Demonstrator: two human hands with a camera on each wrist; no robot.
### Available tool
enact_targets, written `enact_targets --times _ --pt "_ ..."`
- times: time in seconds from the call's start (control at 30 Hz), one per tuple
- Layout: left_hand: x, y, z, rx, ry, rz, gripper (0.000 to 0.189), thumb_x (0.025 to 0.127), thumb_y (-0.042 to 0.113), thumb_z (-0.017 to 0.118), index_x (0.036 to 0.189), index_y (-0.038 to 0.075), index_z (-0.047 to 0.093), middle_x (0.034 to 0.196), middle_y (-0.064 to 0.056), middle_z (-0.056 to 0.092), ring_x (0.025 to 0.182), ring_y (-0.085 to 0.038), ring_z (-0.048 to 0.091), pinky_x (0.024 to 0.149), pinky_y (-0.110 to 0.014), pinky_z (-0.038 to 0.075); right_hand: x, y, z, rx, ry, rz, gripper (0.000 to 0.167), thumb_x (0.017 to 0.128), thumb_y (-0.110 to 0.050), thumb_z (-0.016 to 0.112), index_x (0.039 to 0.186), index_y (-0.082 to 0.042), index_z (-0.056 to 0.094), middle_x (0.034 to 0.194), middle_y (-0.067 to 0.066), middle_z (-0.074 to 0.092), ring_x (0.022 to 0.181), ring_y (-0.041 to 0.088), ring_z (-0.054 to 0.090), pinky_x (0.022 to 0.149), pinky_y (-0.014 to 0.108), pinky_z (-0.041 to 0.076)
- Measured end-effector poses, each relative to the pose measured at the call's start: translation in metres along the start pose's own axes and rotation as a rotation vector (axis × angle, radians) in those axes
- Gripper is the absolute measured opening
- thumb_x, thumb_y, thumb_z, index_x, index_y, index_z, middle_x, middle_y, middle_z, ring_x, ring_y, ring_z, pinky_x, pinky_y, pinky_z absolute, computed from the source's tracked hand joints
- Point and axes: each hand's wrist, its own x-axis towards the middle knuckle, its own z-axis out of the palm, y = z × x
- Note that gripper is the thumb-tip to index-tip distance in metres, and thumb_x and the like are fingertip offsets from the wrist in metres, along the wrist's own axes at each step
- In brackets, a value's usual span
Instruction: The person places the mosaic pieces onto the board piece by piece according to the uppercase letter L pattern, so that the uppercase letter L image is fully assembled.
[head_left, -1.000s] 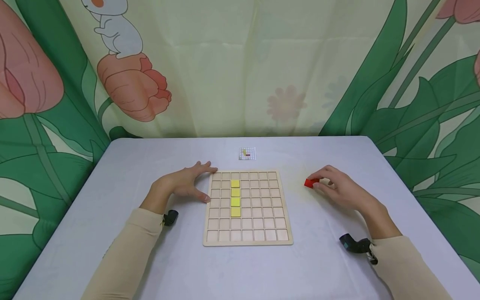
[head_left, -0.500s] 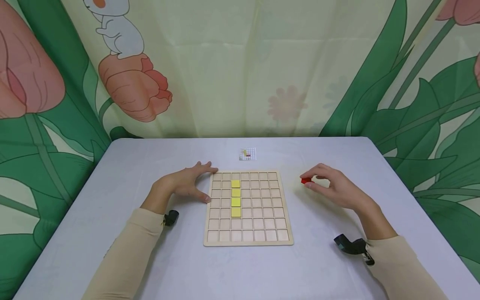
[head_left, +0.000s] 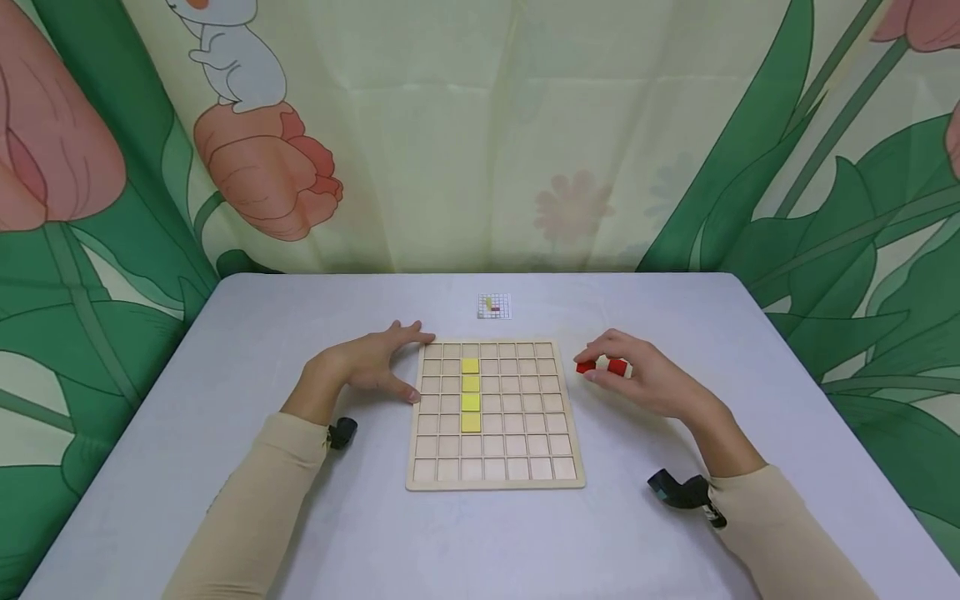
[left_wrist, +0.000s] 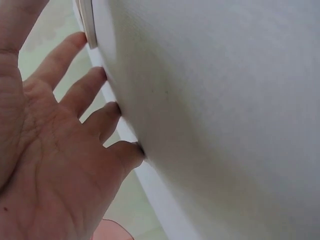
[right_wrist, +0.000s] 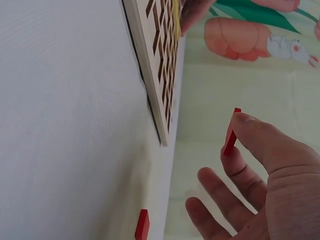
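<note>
A wooden grid board (head_left: 517, 447) lies mid-table, with a column of several yellow tiles (head_left: 470, 402) in its cells. My left hand (head_left: 375, 360) rests at the board's left edge, fingers spread, index fingertip by the top corner and thumb lower down the side. To the right of the board, thumb and forefinger of my right hand (head_left: 645, 375) pinch a small red tile (right_wrist: 230, 138) above the table. A second red tile (right_wrist: 142, 225) lies on the tabletop below that hand, showing between its fingers in the head view.
Behind the board lies a small card (head_left: 494, 306) printed with a grid and coloured squares. A white cloth covers the table (head_left: 480, 550). A curtain (head_left: 450, 167) with flowers and a rabbit hangs at the back.
My right hand has moved left toward the board with the pinched red tile, and the second red tile has come into sight behind it. The left hand has stayed in place.
</note>
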Motion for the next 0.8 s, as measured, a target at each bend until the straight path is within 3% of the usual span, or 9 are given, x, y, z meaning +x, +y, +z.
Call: enact_targets --times 0.17,0.33,0.57,0.8 --pt "0.001 -0.002 0.000 -0.004 -0.005 0.001 0.105 0.074 0.050 0.090 0.161 0.035 0.034 0.174 0.003 0.008 0.160 -0.031 -0.005 0.123 -0.066 0.011 0.008 -0.006 0.006 0.011 -0.011 -0.024 0.024 0.096 -0.006 0.071 0.120 -0.011 0.072 0.115 -0.008 0.067 0.111 0.012 0.061 0.095 0.038 0.051" --pt "0.001 -0.004 0.000 -0.002 -0.006 0.005 0.105 0.074 0.051 0.090 0.161 0.034 0.034 0.174 0.002 0.008 0.160 -0.032 -0.004 0.123 -0.066 0.011 0.020 -0.013 0.013 0.036 -0.005 -0.051 0.021 0.098 -0.009 0.070 0.118 -0.014 0.073 0.114 -0.008 0.066 0.108 0.011 0.060 0.085 0.038 0.051" --pt "0.000 -0.005 0.000 -0.015 0.003 0.011 0.106 0.073 0.050 0.091 0.161 0.033 0.034 0.174 0.002 0.008 0.160 -0.032 -0.005 0.123 -0.065 0.010 0.037 -0.022 0.023 0.072 -0.037 -0.091 0.022 0.098 -0.008 0.070 0.119 -0.013 0.074 0.115 -0.007 0.067 0.110 0.013 0.062 0.092 0.043 0.051" --pt "0.001 -0.003 0.000 -0.020 0.002 0.017 0.106 0.073 0.049 0.092 0.161 0.033 0.035 0.174 0.002 0.009 0.160 -0.032 -0.005 0.123 -0.066 0.010 0.047 -0.029 0.035 0.084 -0.080 -0.070 0.023 0.098 -0.012 0.071 0.120 -0.012 0.074 0.114 -0.007 0.066 0.109 0.012 0.061 0.090 0.047 0.052"
